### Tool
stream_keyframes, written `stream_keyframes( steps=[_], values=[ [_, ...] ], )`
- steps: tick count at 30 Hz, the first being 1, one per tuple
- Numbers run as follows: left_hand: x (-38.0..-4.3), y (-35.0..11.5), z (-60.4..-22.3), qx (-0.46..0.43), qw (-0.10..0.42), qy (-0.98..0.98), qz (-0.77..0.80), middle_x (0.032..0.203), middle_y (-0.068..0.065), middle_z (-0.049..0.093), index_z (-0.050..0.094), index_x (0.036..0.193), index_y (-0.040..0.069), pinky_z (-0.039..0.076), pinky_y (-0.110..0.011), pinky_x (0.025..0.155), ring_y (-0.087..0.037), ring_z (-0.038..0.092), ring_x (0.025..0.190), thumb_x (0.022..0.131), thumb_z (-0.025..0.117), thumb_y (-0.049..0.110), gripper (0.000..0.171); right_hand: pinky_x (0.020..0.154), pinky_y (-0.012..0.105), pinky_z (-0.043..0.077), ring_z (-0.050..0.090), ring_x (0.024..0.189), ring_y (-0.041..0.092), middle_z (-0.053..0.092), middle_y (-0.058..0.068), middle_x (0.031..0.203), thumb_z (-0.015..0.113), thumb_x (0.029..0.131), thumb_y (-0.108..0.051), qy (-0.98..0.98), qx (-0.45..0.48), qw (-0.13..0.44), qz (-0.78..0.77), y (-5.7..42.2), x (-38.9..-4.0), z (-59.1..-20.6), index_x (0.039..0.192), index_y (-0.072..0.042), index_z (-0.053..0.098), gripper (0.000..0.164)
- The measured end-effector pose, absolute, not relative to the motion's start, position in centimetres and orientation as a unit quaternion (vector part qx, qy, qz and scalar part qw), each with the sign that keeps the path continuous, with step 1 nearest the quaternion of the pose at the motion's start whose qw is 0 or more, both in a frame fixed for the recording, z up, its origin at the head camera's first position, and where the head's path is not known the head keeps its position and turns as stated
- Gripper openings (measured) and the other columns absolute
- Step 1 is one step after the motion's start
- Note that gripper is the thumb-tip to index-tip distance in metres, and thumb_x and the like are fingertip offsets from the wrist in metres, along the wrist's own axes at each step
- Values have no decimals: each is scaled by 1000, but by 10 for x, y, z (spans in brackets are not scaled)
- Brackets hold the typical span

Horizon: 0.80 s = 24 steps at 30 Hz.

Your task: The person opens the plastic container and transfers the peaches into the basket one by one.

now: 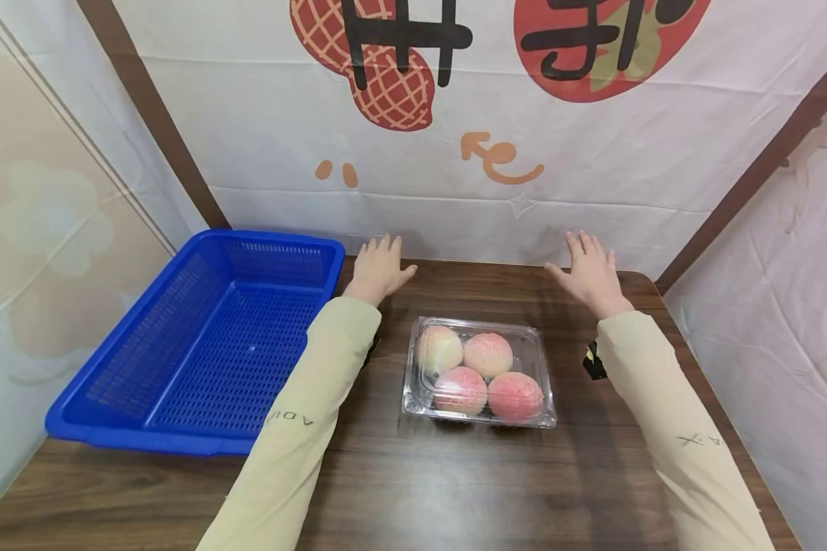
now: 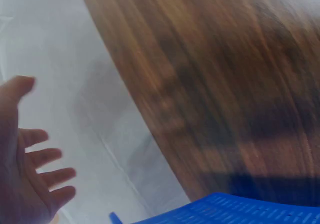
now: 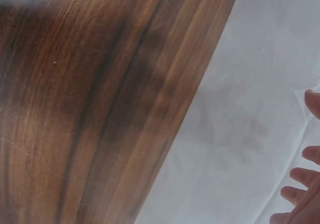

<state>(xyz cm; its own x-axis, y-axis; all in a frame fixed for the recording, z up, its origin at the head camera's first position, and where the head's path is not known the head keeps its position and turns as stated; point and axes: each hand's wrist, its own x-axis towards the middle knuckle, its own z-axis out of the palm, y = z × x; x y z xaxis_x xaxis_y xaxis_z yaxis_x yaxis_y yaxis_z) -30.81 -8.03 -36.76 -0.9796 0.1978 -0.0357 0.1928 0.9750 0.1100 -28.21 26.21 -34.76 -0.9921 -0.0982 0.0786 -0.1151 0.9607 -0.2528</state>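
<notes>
Head view, fruit box [image 1: 529, 350], both grips [image 1: 377, 269] [image 1: 590, 275] beyond

Booth-like space: printed cloth walls [image 1: 427, 172] enclosing wooden table [image 1: 482, 490].

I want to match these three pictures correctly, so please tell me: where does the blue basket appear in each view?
Head view: the blue basket is at the left of the picture, partly covered by the left sleeve.
Left wrist view: only part of it shows, along the bottom edge, from the middle to the right corner.
Right wrist view: it is not there.
Shared landmark: the edge of the wooden table against the white cloth.
</notes>
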Motion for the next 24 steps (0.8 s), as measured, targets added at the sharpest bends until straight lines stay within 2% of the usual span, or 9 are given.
stream_keyframes(
  steps=[5,9,17,24],
  values=[
    [-303,-78,-354,105,30,993,52,138,-18,37,31,139,2,31,-46,101,-36,35,125,91,46,42,64,105,58,6,13,132,45,17,28,144,49,90,-45,-989,73,31,127,260,-280,-341,143,1,20,76],
    [-298,-76,-345,106,42,992,50,133,-18,42,36,135,0,39,-46,94,-35,42,120,92,46,39,60,104,56,14,19,130,45,21,28,143,51,90,-40,-987,93,30,126,256,-277,-338,141,3,24,72],
    [-293,-68,-329,114,62,991,31,125,-17,47,43,128,-1,43,-47,89,-34,48,112,92,46,35,51,102,54,22,25,128,43,25,25,142,51,90,-39,-986,119,29,114,251,-270,-330,139,3,29,69],
    [-289,-62,-319,129,74,989,10,126,-16,47,42,131,0,43,-46,89,-31,47,115,93,44,33,50,101,54,25,27,128,41,28,24,141,53,90,-34,-984,145,20,103,244,-263,-323,138,3,30,65]
  ],
)
